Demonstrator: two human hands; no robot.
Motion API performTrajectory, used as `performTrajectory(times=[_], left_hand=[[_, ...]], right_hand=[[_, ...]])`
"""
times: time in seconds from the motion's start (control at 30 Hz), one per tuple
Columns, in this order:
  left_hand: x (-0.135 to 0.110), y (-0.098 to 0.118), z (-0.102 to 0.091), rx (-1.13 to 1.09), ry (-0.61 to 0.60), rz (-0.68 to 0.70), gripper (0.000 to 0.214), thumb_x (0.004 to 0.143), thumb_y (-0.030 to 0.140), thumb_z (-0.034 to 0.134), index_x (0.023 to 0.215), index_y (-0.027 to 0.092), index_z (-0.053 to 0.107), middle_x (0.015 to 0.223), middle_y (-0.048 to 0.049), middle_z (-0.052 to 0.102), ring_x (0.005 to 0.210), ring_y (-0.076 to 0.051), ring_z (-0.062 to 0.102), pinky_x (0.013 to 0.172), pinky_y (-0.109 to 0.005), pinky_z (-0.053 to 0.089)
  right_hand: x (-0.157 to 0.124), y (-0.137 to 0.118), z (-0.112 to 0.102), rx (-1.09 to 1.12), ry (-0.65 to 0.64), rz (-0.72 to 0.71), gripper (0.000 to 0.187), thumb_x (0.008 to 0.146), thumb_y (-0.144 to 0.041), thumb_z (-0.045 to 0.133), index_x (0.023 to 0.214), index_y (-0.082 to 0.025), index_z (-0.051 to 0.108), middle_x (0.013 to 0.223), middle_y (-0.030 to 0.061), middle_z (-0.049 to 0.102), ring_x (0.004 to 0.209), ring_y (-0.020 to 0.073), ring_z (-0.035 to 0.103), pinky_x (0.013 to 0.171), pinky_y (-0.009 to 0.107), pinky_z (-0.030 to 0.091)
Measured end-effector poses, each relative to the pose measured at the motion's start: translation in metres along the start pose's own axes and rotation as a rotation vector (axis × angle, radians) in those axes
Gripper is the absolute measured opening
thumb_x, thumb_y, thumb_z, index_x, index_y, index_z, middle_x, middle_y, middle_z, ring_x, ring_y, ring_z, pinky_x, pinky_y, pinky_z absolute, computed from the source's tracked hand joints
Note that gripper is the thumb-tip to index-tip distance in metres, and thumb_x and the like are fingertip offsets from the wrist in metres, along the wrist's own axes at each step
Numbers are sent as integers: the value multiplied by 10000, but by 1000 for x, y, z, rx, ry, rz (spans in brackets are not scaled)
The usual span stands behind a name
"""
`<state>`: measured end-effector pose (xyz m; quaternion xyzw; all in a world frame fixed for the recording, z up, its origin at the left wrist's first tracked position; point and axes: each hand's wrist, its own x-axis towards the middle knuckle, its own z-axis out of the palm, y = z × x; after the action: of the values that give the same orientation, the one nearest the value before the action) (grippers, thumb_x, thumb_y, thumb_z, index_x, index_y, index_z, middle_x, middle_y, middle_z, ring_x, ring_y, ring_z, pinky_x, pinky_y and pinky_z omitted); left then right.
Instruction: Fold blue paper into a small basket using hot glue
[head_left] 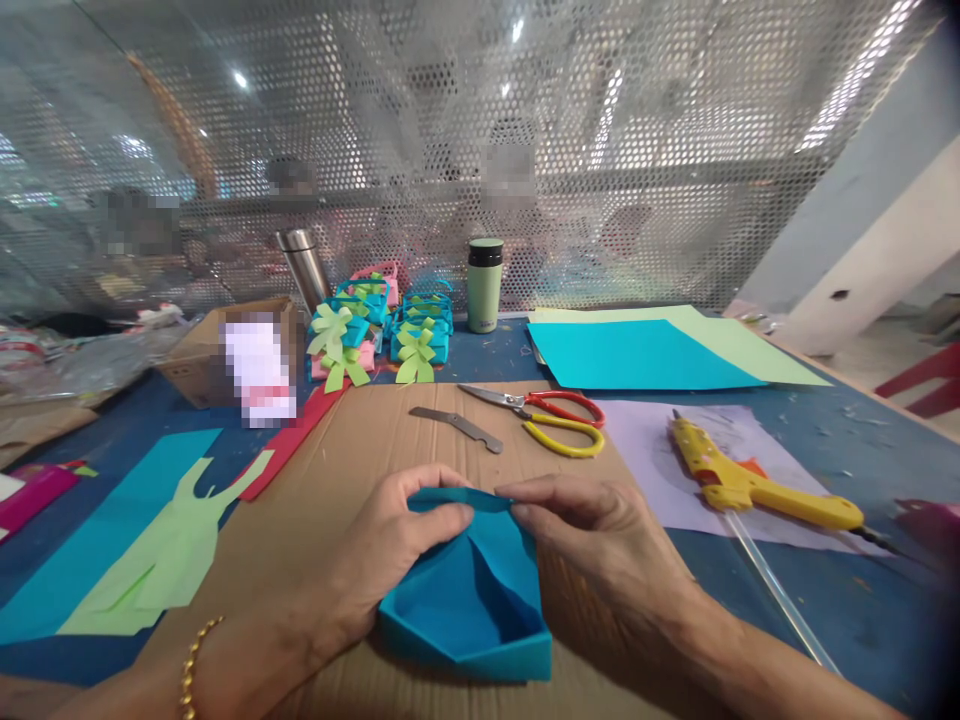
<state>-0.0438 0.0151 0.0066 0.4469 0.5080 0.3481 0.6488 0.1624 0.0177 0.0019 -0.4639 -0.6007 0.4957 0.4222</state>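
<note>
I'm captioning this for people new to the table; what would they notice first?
Probably the bright blue box-like piece at bottom centre, its far edge held by the left hand and right hand. Beyond it, scissors with red and yellow handles lie on cardboard. Rightward, a yellow glue gun rests on a lilac sheet.

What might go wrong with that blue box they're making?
The left hand and right hand both pinch the far edge of the blue box, so an uneven tug might crease it.
The scissors lie just beyond, so reaching forward could poke a finger.
The yellow glue gun might burn, if it's hot; I can't tell.
</note>
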Motion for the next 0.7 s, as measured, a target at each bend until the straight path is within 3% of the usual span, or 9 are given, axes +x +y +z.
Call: performTrajectory(times=[0.17, 0.5, 0.7], left_hand=[[2, 1, 0, 16, -6, 4, 279, 707, 386, 769, 800, 188, 596, 609, 23, 599, 548, -112, 507, 520, -225, 395], [5, -1, -3, -3, -8, 31, 234, 732, 340, 774, 858, 201, 636, 678, 20, 639, 609, -119, 555, 579, -237, 431], [2, -1, 0, -40, 7, 13, 211, 709, 320, 781, 818, 199, 648, 618, 30, 626, 564, -110, 534, 545, -226, 409]], right_hand=[[-1, -2, 1, -19, 6, -6, 213, 780, -390, 744, 899, -239, 834, 787, 68, 777, 670, 194, 687, 604, 283, 571], [-2, -3, 2, -35, 12, -43, 183, 797, -340, 708, 878, -232, 831, 747, 53, 767, 648, 184, 686, 586, 268, 564], [-1, -2, 3, -16, 6, -35, 176, 777, -301, 678, 843, -246, 831, 767, 55, 779, 625, 177, 680, 542, 248, 537]])
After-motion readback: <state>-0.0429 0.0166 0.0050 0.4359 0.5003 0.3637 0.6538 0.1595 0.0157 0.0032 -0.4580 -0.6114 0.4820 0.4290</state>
